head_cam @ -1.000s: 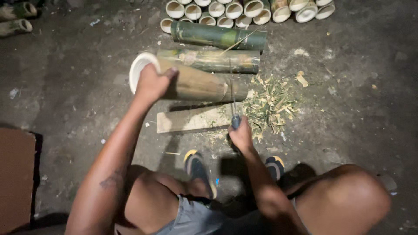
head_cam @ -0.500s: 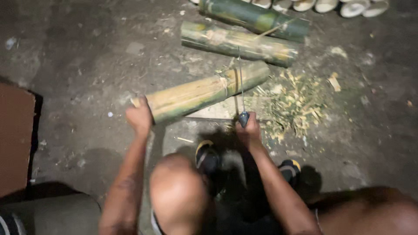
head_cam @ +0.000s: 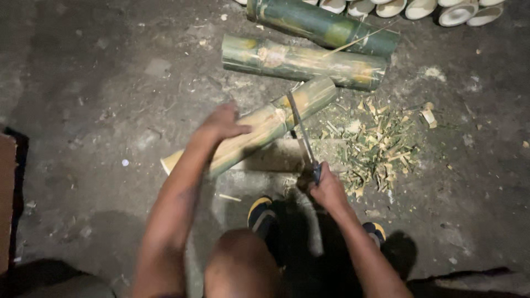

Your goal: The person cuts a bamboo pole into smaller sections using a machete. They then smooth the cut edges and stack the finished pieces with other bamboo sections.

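Feet: sandals (head_cam: 260, 212) planted on the concrete floor (head_cam: 99, 83), nearest the camera, between the two arms.
Right hand (head_cam: 327, 189): grip clenched around the saw (head_cam: 302, 135) handle, arm reaching forward, blade running away from the body across the bamboo.
Left hand (head_cam: 221, 122): pressing palm-down on the bamboo pole (head_cam: 259, 129), fingers spread, grasping nothing, steadying only.
Pole position: lying tilted across a flat wooden block (head_cam: 276, 157), its pale cut end nearer and to the left.
Step, judged: sawing a section off the pole.
Next move calls for: firm downward pressure and straight strokes.
Right of block: chips (head_cam: 381, 143) scattered.
Far: two green bamboo lengths (head_cam: 301, 59); beyond, cut rings (head_cam: 419, 8).
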